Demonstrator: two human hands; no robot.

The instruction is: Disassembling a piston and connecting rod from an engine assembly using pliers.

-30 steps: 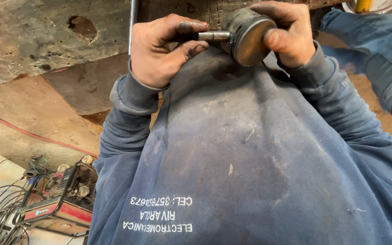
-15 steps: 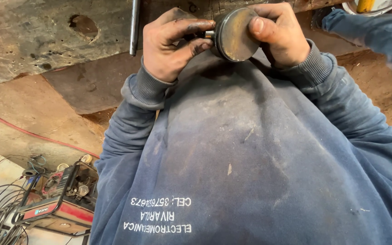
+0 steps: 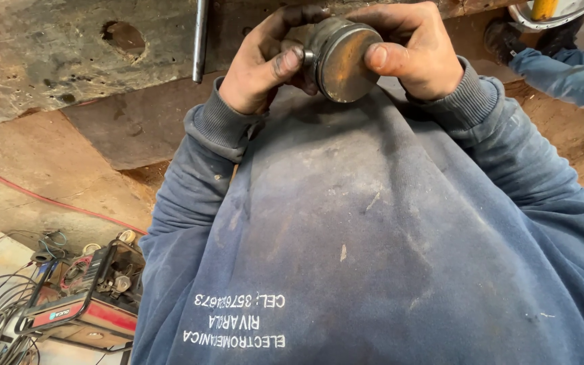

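Two bare hands grip one short metal cylinder (image 3: 343, 57) above the blue sweatshirt (image 3: 373, 236): the left hand (image 3: 265, 67) is closed on its side, thumb against the rim, and the right hand (image 3: 410, 51) is closed on the other side, thumb over its rusty flat face. Since a second ago the cylinder has turned that face toward the camera, and the thin shaft seen earlier no longer shows. Farther off are one red welding machine (image 3: 82, 297), one red cable (image 3: 42, 197), one steel rod (image 3: 201, 40) and another person's blue sleeve (image 3: 569, 71).
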